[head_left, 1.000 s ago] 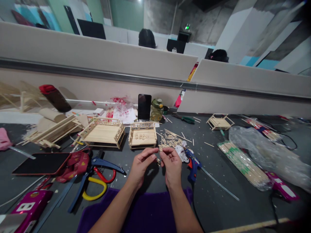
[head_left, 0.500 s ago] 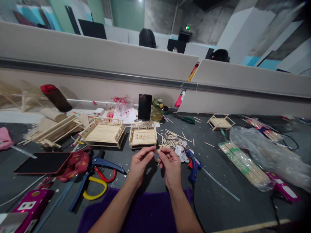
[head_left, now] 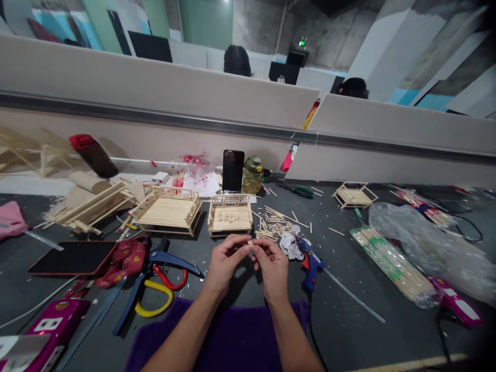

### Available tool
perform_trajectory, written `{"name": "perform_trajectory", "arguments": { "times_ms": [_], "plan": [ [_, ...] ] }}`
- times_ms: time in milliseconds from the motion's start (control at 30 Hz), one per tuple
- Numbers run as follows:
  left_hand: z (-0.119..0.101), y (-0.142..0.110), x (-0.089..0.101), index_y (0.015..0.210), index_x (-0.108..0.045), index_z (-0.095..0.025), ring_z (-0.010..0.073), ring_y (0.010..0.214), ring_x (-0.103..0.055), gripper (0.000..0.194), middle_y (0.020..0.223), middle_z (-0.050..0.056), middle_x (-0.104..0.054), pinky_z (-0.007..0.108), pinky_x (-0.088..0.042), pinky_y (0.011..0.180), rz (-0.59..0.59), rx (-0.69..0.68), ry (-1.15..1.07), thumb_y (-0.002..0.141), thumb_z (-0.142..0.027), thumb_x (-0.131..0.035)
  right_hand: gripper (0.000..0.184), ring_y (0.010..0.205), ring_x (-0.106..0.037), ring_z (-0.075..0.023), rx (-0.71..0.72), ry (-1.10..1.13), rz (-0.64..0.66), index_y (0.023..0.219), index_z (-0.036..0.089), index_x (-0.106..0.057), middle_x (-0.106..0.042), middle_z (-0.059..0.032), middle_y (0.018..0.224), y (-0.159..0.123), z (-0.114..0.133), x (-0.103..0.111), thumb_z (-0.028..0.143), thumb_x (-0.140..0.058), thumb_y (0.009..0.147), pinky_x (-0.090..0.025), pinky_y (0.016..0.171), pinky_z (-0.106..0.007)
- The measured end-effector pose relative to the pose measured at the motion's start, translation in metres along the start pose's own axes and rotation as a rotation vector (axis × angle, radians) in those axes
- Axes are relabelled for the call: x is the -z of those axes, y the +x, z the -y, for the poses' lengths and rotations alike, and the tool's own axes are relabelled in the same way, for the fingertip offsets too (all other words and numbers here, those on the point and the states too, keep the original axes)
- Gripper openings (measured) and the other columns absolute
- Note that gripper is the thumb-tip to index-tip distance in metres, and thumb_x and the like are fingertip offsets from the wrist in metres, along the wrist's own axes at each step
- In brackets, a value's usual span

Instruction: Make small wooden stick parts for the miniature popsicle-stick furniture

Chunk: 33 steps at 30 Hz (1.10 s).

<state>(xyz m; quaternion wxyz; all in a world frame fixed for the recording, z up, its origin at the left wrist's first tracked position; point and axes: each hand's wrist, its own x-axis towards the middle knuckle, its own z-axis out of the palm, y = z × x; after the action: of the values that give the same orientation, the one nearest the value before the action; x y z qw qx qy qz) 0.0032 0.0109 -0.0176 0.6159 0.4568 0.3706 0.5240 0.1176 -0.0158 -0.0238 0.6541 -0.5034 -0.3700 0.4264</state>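
Note:
My left hand (head_left: 225, 263) and my right hand (head_left: 272, 266) meet fingertip to fingertip above the dark table, both pinched on a tiny wooden stick piece (head_left: 250, 243). Just beyond them stands a small wooden stick model bed (head_left: 229, 217), with a larger one (head_left: 170, 209) to its left. A heap of short cut sticks (head_left: 276, 225) lies right of the small model. A blue glue gun (head_left: 310, 264) rests beside my right hand.
Blue-handled cutters (head_left: 155, 281) with yellow and red grips lie at the left, near a dark tablet (head_left: 73, 257). A phone (head_left: 233, 170) stands upright by a jar (head_left: 252, 176). A bag of long sticks (head_left: 391, 266) and crumpled plastic (head_left: 430, 243) fill the right. A purple cloth (head_left: 232, 341) lies under my forearms.
Both hands have risen slightly and drawn closer together, still pinching the small stick piece. The view shifted a little.

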Motion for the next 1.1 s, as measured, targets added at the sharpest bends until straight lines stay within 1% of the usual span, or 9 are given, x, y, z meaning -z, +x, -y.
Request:
{"name": "perform_trajectory", "arguments": {
  "times_ms": [200, 333, 533, 667, 767, 900, 1033, 1100],
  "plan": [
    [-0.0016, -0.0010, -0.0005, 0.095, -0.075, -0.019, 0.0174, 0.086, -0.063, 0.025, 0.092, 0.005, -0.071, 0.029, -0.049, 0.080, -0.046, 0.034, -0.035, 0.071, -0.026, -0.076, 0.017, 0.055, -0.055, -0.0094, 0.011, -0.026, -0.003, 0.089, 0.019, -0.072, -0.067, 0.0000, 0.074, -0.0015, 0.0006, 0.0000, 0.031, -0.071, 0.078, -0.041, 0.043, -0.017],
    [-0.0028, -0.0020, -0.0012, 0.096, -0.074, -0.018, 0.0182, 0.085, -0.064, 0.027, 0.091, 0.006, -0.072, 0.030, -0.050, 0.080, -0.064, 0.025, -0.018, 0.070, -0.026, -0.077, 0.016, 0.055, -0.054, -0.0096, 0.016, -0.044, -0.018, 0.086, 0.019, -0.071, -0.066, 0.0002, 0.072, -0.0018, 0.0024, -0.0011, 0.031, -0.071, 0.077, -0.041, 0.043, -0.017],
    [-0.0016, -0.0028, -0.0009, 0.098, -0.074, -0.018, 0.0170, 0.084, -0.063, 0.027, 0.090, 0.005, -0.071, 0.028, -0.050, 0.080, -0.047, -0.031, 0.021, 0.072, -0.025, -0.076, 0.014, 0.053, -0.052, -0.0094, 0.018, -0.053, -0.024, 0.083, 0.018, -0.071, -0.064, 0.0008, 0.067, -0.0022, 0.0065, -0.0015, 0.031, -0.071, 0.077, -0.040, 0.043, -0.018],
    [-0.0008, -0.0016, -0.0014, 0.101, -0.073, -0.020, 0.0159, 0.082, -0.063, 0.031, 0.089, 0.004, -0.071, 0.027, -0.050, 0.078, -0.034, 0.032, -0.071, 0.071, -0.024, -0.077, 0.014, 0.055, -0.054, -0.0103, 0.032, -0.060, -0.020, 0.084, 0.018, -0.071, -0.067, -0.0011, 0.073, -0.0034, 0.0079, -0.0015, 0.031, -0.070, 0.078, -0.041, 0.043, -0.019],
    [-0.0004, -0.0007, -0.0016, 0.096, -0.074, -0.019, 0.0165, 0.086, -0.062, 0.024, 0.092, 0.005, -0.070, 0.027, -0.048, 0.080, 0.007, 0.057, -0.089, 0.073, -0.025, -0.075, 0.014, 0.055, -0.054, -0.0106, 0.049, -0.055, -0.023, 0.085, 0.018, -0.071, -0.067, -0.0012, 0.073, -0.0039, 0.0073, -0.0017, 0.031, -0.070, 0.079, -0.041, 0.044, -0.019],
    [-0.0003, -0.0007, -0.0010, 0.088, -0.075, -0.018, 0.0178, 0.088, -0.060, 0.014, 0.091, 0.005, -0.067, 0.028, -0.047, 0.081, 0.036, 0.013, -0.068, 0.076, -0.025, -0.072, 0.014, 0.056, -0.054, -0.0109, 0.066, -0.054, -0.014, 0.086, 0.018, -0.070, -0.066, -0.0012, 0.073, -0.0037, 0.0067, -0.0017, 0.031, -0.069, 0.079, -0.041, 0.044, -0.019],
    [-0.0018, -0.0014, -0.0015, 0.086, -0.076, -0.017, 0.0186, 0.088, -0.061, 0.015, 0.091, 0.006, -0.067, 0.029, -0.047, 0.081, 0.033, 0.005, -0.057, 0.075, -0.026, -0.074, 0.014, 0.056, -0.054, -0.0114, 0.071, -0.068, -0.013, 0.085, 0.019, -0.070, -0.065, -0.0008, 0.072, -0.0045, 0.0068, -0.0015, 0.032, -0.069, 0.079, -0.041, 0.044, -0.020],
    [-0.0031, -0.0015, -0.0023, 0.091, -0.076, -0.018, 0.0186, 0.085, -0.062, 0.022, 0.090, 0.006, -0.069, 0.030, -0.049, 0.080, 0.012, 0.040, -0.082, 0.072, -0.027, -0.076, 0.015, 0.054, -0.053, -0.0112, 0.073, -0.074, -0.023, 0.085, 0.019, -0.069, -0.065, -0.0006, 0.071, -0.0052, 0.0068, -0.0014, 0.032, -0.069, 0.079, -0.041, 0.044, -0.020]
  ]
}}
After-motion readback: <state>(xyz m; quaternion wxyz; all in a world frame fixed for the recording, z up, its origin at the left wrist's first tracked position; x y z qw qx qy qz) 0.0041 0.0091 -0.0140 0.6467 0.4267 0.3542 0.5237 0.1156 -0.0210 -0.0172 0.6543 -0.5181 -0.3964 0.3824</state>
